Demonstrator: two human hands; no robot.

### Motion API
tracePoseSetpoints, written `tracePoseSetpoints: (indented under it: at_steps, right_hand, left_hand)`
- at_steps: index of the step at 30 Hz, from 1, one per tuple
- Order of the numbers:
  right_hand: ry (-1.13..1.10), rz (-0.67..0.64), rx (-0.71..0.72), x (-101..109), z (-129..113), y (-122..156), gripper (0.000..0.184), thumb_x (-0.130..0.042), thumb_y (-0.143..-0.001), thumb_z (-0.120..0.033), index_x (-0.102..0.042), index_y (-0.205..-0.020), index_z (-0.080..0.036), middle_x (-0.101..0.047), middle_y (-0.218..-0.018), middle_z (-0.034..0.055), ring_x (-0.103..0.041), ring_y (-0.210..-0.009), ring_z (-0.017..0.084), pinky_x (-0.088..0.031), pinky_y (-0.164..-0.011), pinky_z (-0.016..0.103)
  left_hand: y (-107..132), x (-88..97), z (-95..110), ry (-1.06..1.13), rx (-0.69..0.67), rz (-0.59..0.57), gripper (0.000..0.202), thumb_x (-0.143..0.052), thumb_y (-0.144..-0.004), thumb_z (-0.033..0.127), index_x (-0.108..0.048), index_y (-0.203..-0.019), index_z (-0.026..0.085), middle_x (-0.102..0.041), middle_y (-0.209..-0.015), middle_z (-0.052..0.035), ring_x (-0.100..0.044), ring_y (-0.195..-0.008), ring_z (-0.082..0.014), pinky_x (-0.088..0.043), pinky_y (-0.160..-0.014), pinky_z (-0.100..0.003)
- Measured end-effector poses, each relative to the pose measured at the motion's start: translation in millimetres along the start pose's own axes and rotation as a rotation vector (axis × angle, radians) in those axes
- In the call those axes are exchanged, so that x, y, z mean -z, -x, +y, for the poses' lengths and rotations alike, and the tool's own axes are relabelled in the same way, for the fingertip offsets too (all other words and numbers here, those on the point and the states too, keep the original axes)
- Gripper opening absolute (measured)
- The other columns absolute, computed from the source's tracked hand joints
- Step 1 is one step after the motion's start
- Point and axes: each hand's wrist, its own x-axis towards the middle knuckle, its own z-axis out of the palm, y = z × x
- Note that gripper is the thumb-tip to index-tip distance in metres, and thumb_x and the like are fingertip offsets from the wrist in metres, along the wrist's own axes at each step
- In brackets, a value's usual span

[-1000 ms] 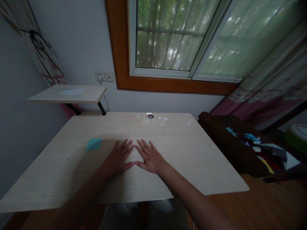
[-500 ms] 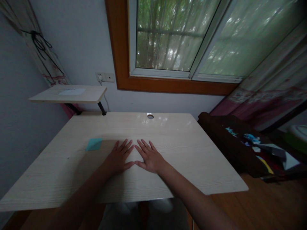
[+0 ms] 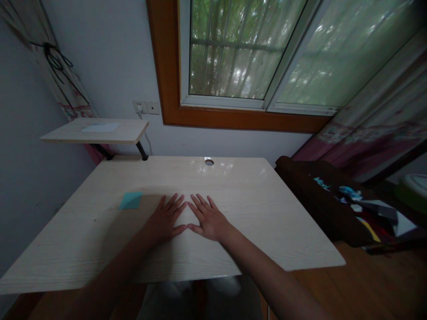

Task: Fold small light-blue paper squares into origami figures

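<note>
My left hand lies flat on the pale wooden desk, its fingers spread and nothing in them. Close beside it, my right hand rests palm down with its fingers spread too. The two thumb tips meet or nearly meet, and so do the index fingertips, framing a small patch of desktop. To the left of my left hand, a square blue-green paper note lies on the desk, apart from the fingers.
A raised shelf bearing a white paper stands at the desk's back left. A round cable hole is near the back edge. Right of the desk, a dark brown surface holds various items. Behind is a window.
</note>
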Motion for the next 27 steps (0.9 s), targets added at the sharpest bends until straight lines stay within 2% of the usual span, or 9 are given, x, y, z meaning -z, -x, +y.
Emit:
tracePoseSetpoints:
  at_steps: [15, 27]
  right_hand:
    - [-0.005, 0.002, 0.0, -0.7, 0.6, -0.1, 0.08, -0.045, -0.092, -0.064, -0.021, -0.155, -0.021, -0.016, -0.161, 0.0139, -0.014, -0.149, 0.032, -0.014, -0.118, 0.06]
    - [-0.009, 0.007, 0.002, 0.6, 0.3, -0.1, 0.08, -0.045, -0.092, -0.064, -0.022, -0.155, -0.02, -0.018, -0.161, 0.0143, -0.013, -0.149, 0.031, -0.014, -0.117, 0.06]
  left_hand:
    - [0.6, 0.5, -0.1, 0.001, -0.012, 0.021, 0.075, -0.042, -0.092, 0.06, -0.023, -0.154, 0.023, -0.021, -0.162, -0.0098, -0.014, -0.149, -0.032, -0.009, -0.118, -0.058]
    - [-0.3, 1.0, 0.2, -0.001, -0.004, -0.018, 0.077, -0.04, -0.091, 0.062, -0.021, -0.154, 0.023, -0.018, -0.162, -0.0098, -0.012, -0.15, -0.0318, -0.007, -0.118, -0.059]
